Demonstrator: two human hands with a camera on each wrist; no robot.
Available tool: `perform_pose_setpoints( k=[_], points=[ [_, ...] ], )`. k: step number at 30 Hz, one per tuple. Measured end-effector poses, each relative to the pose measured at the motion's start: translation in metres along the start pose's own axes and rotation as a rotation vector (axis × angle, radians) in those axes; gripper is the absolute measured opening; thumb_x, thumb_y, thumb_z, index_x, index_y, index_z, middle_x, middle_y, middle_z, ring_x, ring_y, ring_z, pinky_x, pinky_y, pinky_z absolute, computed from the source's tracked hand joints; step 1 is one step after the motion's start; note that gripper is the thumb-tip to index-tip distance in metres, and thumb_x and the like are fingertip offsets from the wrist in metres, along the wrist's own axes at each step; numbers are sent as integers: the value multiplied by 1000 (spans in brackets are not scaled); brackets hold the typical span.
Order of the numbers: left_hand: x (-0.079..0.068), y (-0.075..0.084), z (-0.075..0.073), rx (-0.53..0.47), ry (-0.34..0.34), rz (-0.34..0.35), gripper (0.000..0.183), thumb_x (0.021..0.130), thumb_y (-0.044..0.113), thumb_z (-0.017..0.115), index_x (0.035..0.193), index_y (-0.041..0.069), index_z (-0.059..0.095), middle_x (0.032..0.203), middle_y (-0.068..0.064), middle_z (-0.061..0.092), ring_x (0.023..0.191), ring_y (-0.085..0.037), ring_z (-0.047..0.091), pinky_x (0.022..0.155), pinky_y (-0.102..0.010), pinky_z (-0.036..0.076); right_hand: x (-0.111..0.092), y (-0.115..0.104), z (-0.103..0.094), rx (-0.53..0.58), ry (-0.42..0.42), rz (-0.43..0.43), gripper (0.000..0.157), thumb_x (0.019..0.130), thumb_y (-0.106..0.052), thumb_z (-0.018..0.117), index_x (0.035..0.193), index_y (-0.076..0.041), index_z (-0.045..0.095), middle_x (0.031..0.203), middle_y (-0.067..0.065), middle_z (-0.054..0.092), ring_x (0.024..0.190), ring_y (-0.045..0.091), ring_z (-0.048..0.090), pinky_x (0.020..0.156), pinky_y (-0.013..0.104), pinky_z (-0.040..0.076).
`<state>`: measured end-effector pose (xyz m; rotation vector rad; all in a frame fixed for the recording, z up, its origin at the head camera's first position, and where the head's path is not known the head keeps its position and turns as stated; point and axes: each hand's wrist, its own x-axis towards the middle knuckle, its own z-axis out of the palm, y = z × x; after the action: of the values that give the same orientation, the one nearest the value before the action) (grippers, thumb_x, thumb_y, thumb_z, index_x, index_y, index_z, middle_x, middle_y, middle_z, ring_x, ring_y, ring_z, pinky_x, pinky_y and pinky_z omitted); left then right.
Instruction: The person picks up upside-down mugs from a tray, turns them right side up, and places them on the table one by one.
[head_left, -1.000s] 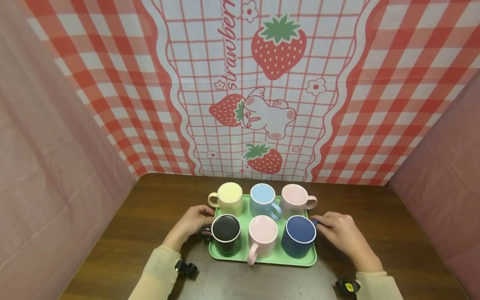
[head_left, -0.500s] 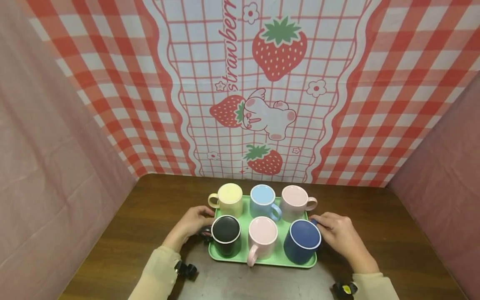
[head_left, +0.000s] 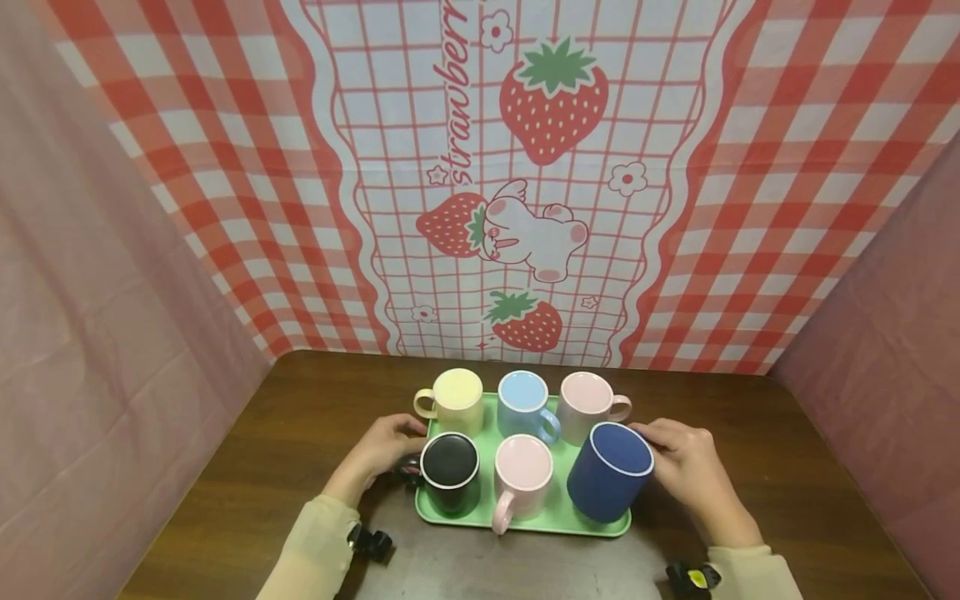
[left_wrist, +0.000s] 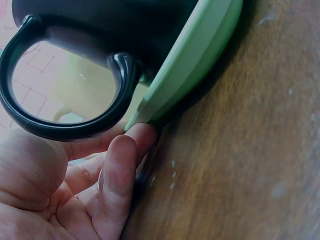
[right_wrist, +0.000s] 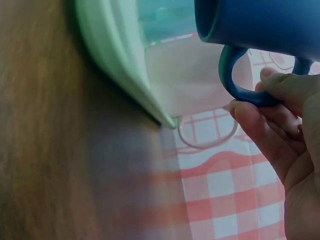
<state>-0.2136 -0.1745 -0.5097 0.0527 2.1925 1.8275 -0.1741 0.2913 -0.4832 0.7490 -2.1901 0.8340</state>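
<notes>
A dark blue mug (head_left: 609,479) is raised above the right front of the green tray (head_left: 525,523), tilted a little. My right hand (head_left: 693,475) pinches its handle (right_wrist: 252,96) between thumb and fingers. My left hand (head_left: 382,450) is at the tray's left edge, fingers curled against the rim (left_wrist: 150,117), beside the handle of a black mug (head_left: 450,479). Also on the tray are a pink mug (head_left: 523,475) at the front middle, and yellow (head_left: 459,404), light blue (head_left: 522,404) and dusty pink (head_left: 585,408) mugs along the back.
The tray lies on a brown wooden table (head_left: 300,400). Behind it hangs a red-checked strawberry cloth (head_left: 405,208), with pink fabric (head_left: 127,333) along the sides. A dark wrist device (head_left: 371,542) sits on the left sleeve.
My right hand has lifted the dark blue mug off the tray by its handle, and the mug has shifted slightly right. The left hand stays by the tray's edge.
</notes>
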Motion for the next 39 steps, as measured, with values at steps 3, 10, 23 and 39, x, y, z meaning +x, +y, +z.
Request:
perform_pose_setpoints(
  k=[3,10,23,39],
  points=[
    [0,0,-1,4,7,-1,27,95,1,78,115,-12,67,73,-7,71,59,-14,68,56,-29,61,3,-4,-1,12,33,33,32,68,17,86,93,-4,86,81,-1,78,69,5,69,66,15,56],
    [-2,-1,-1,18,18,-6,27,95,2,79,115,-12,68,75,-8,72,61,-15,69,57,-30,62,8,-8,-3,49,83,65,29,72,15,74,78,-12,81,75,-7,74,65,-3,63,59,17,52],
    [-4,0,-2,30,20,-5,26,94,4,81,113,-10,70,80,-9,73,63,-17,71,59,-31,63,18,-35,-7,171,13,483,29,78,15,66,68,-10,74,57,-13,60,50,-3,48,45,19,43],
    [-13,38,-21,94,162,0,21,106,10,68,110,-11,70,82,-16,75,65,-19,74,54,-30,61,49,-83,13,659,-9,944,18,101,10,61,91,12,76,70,6,74,61,17,71,66,32,66]
  ],
)
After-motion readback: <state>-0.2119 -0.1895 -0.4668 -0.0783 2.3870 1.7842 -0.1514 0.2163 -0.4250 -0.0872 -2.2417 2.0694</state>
